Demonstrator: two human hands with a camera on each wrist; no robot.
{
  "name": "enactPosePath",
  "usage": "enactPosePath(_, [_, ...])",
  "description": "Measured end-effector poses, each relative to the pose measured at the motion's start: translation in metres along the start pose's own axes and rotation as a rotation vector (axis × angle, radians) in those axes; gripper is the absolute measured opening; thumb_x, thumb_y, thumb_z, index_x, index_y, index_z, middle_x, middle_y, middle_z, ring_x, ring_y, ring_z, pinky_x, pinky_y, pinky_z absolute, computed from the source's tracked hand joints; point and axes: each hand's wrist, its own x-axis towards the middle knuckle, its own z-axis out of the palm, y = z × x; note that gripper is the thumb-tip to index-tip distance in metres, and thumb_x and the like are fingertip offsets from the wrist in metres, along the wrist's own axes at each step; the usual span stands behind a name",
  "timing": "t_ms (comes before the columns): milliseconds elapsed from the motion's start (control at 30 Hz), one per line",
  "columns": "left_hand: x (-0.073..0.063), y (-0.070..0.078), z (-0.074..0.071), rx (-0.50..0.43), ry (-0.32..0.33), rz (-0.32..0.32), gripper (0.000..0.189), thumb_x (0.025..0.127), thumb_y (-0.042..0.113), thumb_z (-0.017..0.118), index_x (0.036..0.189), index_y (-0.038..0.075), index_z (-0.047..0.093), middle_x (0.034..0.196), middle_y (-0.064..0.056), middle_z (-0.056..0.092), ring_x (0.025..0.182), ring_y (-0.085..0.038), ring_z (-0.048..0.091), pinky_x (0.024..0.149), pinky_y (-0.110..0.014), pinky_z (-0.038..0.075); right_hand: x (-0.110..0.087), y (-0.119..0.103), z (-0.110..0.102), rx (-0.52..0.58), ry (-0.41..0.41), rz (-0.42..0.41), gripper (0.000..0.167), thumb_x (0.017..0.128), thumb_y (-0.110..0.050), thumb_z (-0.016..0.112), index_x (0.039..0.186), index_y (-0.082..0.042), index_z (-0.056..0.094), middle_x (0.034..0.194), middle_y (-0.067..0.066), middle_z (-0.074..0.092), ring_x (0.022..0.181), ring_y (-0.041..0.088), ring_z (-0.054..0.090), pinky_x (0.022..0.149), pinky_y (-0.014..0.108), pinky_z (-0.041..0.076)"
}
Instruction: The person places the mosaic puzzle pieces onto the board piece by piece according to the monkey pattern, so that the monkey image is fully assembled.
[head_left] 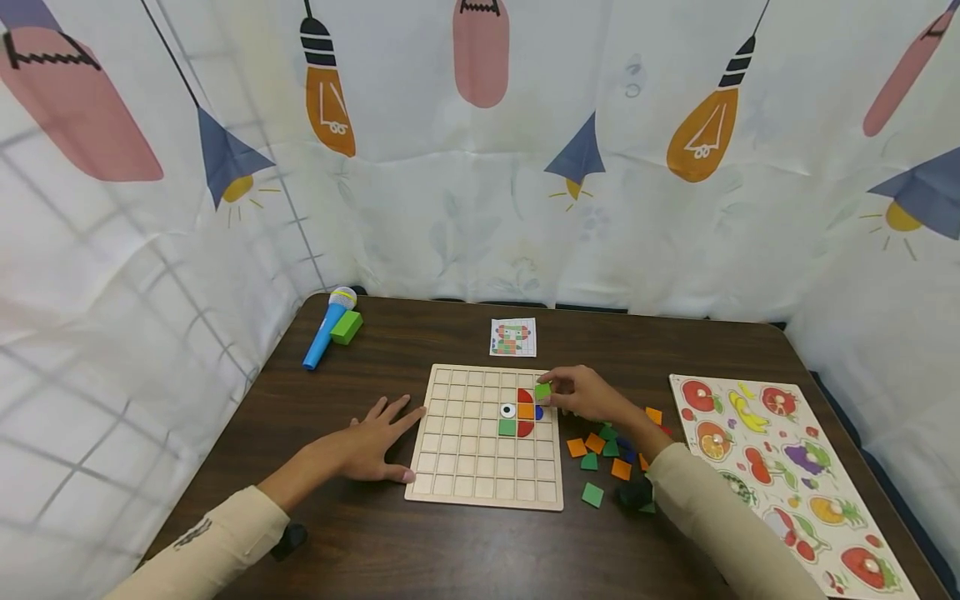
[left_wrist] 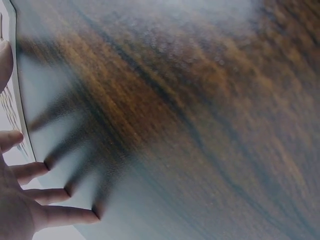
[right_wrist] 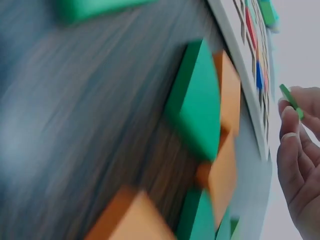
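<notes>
Here's my right hand (head_left: pixel 588 396), thumb and fingertips pinching a green tile (head_left: pixel 542 392) over the board (head_left: pixel 453 467), toward the table's (head_left: pixel 420 329) far edge; my left hand (head_left: pixel 371 442) lies spread at the board's left edge — I'd square the tile, then lower it flat, clear of the red piece (head_left: pixel 524 396)

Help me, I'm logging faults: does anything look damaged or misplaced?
No damage shows. The blue microphone at the far left of the table looks odd, apparently unrelated to the wooden grid board; the colored tiles jumbled right of that board seem ordinary.

Green tile (head_left: pixel 542 392), pinched, over gridded wooden board (head_left: pixel 466 463)
</notes>
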Motion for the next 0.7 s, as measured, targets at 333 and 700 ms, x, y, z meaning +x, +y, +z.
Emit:
enactPosePath(333, [-0.001,0.0,0.001,-0.013,0.016,0.001,0.099,0.086,0.06,0.07,0.162,0.019,0.02,0.167,-0.022,0.009,0.148,-0.058,0.009,0.097,-0.086,0.024,0.03,-0.015,0.021,-0.047,-0.011,-0.046,0.025,0.093,-0.02,0.073,0.117,-0.013,0.07,0.095,0.002,0.069,0.075,0.012,0.056,0.067,0.026,0.048])
enactPosePath(700, [-0.002,0.001,0.0,-0.013,0.02,0.003,0.099,0.086,0.059,0.071,0.161,0.018,0.02,0.167,-0.023,0.01,0.148,-0.058,0.009,0.097,-0.086,0.024,0.043,-0.025,0.035,-0.091,0.044,0.011,0.022,0.09,-0.021,0.077,0.108,-0.009,0.074,0.083,-0.002,0.066,0.071,0.01,0.055,0.065,0.025,0.046])
